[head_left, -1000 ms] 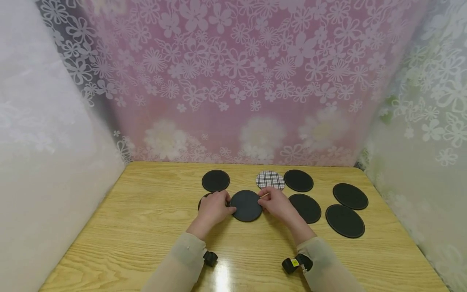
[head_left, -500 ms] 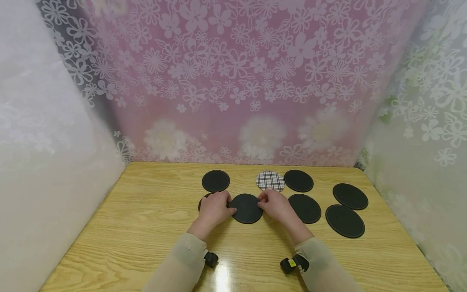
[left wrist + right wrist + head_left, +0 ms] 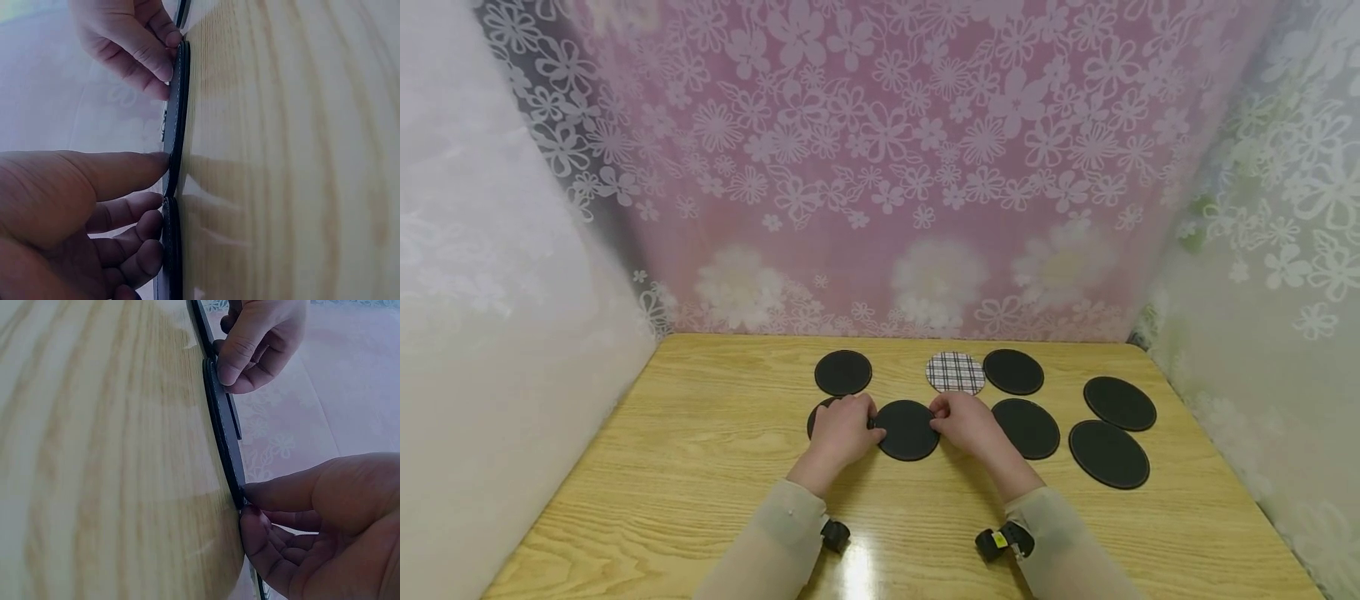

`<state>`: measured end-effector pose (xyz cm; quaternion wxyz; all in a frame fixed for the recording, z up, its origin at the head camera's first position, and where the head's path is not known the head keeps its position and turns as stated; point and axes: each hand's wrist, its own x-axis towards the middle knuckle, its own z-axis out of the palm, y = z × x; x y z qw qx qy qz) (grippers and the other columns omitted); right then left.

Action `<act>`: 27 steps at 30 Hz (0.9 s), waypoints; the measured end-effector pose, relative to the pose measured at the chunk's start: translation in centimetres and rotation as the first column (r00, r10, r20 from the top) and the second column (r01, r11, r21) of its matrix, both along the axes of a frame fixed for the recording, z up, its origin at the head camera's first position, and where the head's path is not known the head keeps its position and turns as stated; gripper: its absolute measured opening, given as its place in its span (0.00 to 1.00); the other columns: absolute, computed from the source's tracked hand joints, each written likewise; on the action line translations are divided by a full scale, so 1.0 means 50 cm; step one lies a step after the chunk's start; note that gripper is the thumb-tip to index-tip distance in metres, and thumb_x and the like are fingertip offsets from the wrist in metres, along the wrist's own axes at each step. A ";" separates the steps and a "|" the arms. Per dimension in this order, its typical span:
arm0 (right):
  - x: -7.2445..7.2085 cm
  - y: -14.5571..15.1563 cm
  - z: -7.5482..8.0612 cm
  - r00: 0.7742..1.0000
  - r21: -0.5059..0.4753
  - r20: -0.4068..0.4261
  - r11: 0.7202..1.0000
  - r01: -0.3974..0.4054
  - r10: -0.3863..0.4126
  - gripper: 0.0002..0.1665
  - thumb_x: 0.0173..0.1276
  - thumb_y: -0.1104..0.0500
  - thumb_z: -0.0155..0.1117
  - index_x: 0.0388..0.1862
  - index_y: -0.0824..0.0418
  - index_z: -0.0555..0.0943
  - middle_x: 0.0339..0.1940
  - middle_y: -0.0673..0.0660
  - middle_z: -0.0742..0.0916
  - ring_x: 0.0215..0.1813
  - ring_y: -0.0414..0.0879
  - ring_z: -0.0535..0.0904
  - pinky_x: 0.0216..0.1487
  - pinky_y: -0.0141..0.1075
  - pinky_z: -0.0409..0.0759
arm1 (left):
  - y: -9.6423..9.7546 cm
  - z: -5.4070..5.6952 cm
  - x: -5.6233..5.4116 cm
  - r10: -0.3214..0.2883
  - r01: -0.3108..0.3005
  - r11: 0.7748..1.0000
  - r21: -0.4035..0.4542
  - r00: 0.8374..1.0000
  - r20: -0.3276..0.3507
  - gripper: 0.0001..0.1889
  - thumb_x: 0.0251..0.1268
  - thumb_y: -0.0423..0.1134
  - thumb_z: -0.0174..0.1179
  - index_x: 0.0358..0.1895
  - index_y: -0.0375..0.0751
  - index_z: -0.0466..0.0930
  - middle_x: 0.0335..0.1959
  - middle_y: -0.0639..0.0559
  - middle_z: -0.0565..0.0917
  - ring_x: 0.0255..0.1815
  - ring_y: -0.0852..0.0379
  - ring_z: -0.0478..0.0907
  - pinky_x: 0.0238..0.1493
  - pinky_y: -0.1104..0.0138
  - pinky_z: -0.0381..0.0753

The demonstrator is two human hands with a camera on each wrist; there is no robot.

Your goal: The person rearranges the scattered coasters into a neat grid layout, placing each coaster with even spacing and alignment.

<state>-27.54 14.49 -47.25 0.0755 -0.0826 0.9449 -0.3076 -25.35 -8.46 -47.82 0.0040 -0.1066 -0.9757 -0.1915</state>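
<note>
A black round coaster (image 3: 907, 430) lies flat at the middle of the table, between both hands. My left hand (image 3: 842, 427) grips its left edge; the thumb touches the rim, while the fingers rest by a neighbouring black coaster (image 3: 817, 416) that the hand partly covers. At the right edge, my right hand (image 3: 964, 422) pinches the rim between thumb and forefinger. In the left wrist view the held coaster's edge (image 3: 179, 106) looks layered and sits low against the wood. The right wrist view shows the right thumb on the rim of the coaster (image 3: 225, 434).
Another black coaster (image 3: 843, 372) lies behind the left hand. A plaid coaster (image 3: 955, 372) lies behind the right hand, beside a black coaster (image 3: 1013, 372). More black coasters (image 3: 1026, 429) (image 3: 1120, 403) (image 3: 1108, 454) lie to the right. Floral curtains (image 3: 910, 167) surround the wooden table (image 3: 700, 467).
The held coaster has come down slightly toward me and now lies flat. Both hands have kept their grip, the right one shifting a little with it.
</note>
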 end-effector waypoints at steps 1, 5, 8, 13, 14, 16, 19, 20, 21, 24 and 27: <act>-0.001 0.000 -0.001 1.000 0.001 0.000 1.000 0.000 0.000 0.08 0.78 0.65 0.73 0.53 0.64 0.89 0.41 0.53 0.87 0.42 0.48 0.81 0.51 0.49 0.81 | 0.000 0.000 0.001 0.002 -0.002 1.000 -0.002 1.000 0.002 0.14 0.70 0.48 0.79 0.47 0.48 0.86 0.43 0.50 0.86 0.47 0.44 0.84 0.53 0.45 0.76; -0.002 0.000 -0.003 1.000 0.000 -0.004 1.000 -0.002 0.002 0.08 0.78 0.65 0.73 0.53 0.64 0.89 0.41 0.53 0.87 0.43 0.49 0.82 0.52 0.49 0.82 | 0.000 0.001 0.002 0.006 -0.006 1.000 0.000 1.000 0.002 0.13 0.71 0.48 0.79 0.46 0.47 0.86 0.43 0.50 0.86 0.47 0.44 0.84 0.52 0.46 0.76; -0.002 0.000 -0.002 1.000 -0.004 -0.001 1.000 -0.001 0.001 0.09 0.78 0.65 0.73 0.54 0.64 0.89 0.42 0.53 0.87 0.44 0.49 0.82 0.52 0.50 0.82 | 0.000 0.003 0.002 0.005 -0.005 1.000 0.008 1.000 0.002 0.13 0.71 0.47 0.79 0.46 0.47 0.86 0.42 0.51 0.85 0.46 0.45 0.83 0.52 0.46 0.75; -0.001 0.000 -0.001 1.000 -0.003 -0.007 1.000 -0.006 0.006 0.09 0.78 0.65 0.73 0.54 0.64 0.89 0.42 0.53 0.87 0.44 0.49 0.82 0.52 0.50 0.82 | -0.001 0.006 0.003 -0.004 0.004 1.000 0.012 1.000 -0.009 0.13 0.71 0.47 0.79 0.47 0.46 0.87 0.38 0.52 0.84 0.44 0.46 0.83 0.52 0.46 0.75; 0.000 0.000 -0.001 1.000 -0.003 -0.008 1.000 -0.006 0.006 0.09 0.78 0.65 0.73 0.54 0.65 0.89 0.42 0.53 0.87 0.44 0.49 0.82 0.52 0.50 0.82 | -0.001 0.006 0.003 -0.007 0.007 1.000 0.012 1.000 -0.013 0.13 0.71 0.47 0.79 0.47 0.45 0.87 0.38 0.52 0.83 0.44 0.46 0.83 0.52 0.46 0.76; 0.001 0.000 0.001 1.000 -0.004 -0.008 1.000 -0.007 0.007 0.09 0.78 0.65 0.73 0.54 0.65 0.89 0.42 0.53 0.87 0.44 0.49 0.82 0.52 0.49 0.82 | -0.001 0.006 0.003 -0.007 0.007 1.000 0.011 1.000 -0.013 0.13 0.71 0.47 0.79 0.47 0.45 0.87 0.37 0.52 0.83 0.44 0.46 0.83 0.53 0.45 0.76; 0.002 -0.001 0.005 1.000 -0.003 -0.008 1.000 -0.012 0.012 0.09 0.78 0.66 0.73 0.54 0.65 0.89 0.42 0.54 0.87 0.44 0.49 0.82 0.52 0.49 0.82 | 0.000 0.005 0.001 -0.004 0.004 1.000 0.011 1.000 -0.005 0.13 0.71 0.47 0.79 0.47 0.46 0.87 0.37 0.52 0.83 0.44 0.46 0.83 0.54 0.45 0.76; 0.002 -0.001 0.006 1.000 -0.005 -0.007 1.000 -0.012 0.012 0.09 0.78 0.66 0.73 0.54 0.65 0.89 0.42 0.54 0.87 0.44 0.49 0.82 0.52 0.49 0.82 | 0.000 0.004 0.001 -0.003 0.003 1.000 0.010 1.000 -0.001 0.13 0.71 0.47 0.79 0.47 0.46 0.87 0.37 0.53 0.83 0.44 0.46 0.83 0.54 0.45 0.76; 0.002 -0.001 0.007 1.000 -0.004 -0.008 1.000 -0.012 0.012 0.09 0.78 0.66 0.72 0.54 0.65 0.89 0.42 0.54 0.87 0.45 0.49 0.82 0.53 0.49 0.82 | 0.001 0.004 0.000 -0.001 0.001 1.000 0.009 1.000 0.002 0.13 0.71 0.47 0.78 0.47 0.46 0.87 0.38 0.52 0.83 0.45 0.46 0.84 0.55 0.45 0.76; 0.003 0.000 0.007 1.000 -0.004 -0.007 1.000 -0.011 0.011 0.10 0.78 0.66 0.73 0.54 0.65 0.89 0.42 0.54 0.88 0.45 0.49 0.82 0.53 0.49 0.82 | 0.001 0.004 -0.001 0.000 0.000 1.000 0.010 1.000 0.001 0.13 0.71 0.47 0.79 0.47 0.46 0.87 0.39 0.51 0.84 0.45 0.44 0.84 0.55 0.44 0.76; 0.003 0.000 0.007 1.000 -0.003 -0.007 1.000 -0.015 0.015 0.09 0.77 0.65 0.73 0.54 0.65 0.89 0.42 0.53 0.88 0.44 0.49 0.82 0.52 0.49 0.82 | 0.001 0.007 -0.001 0.005 -0.005 1.000 0.009 1.000 0.006 0.13 0.71 0.47 0.79 0.47 0.46 0.87 0.41 0.50 0.85 0.47 0.43 0.84 0.55 0.44 0.76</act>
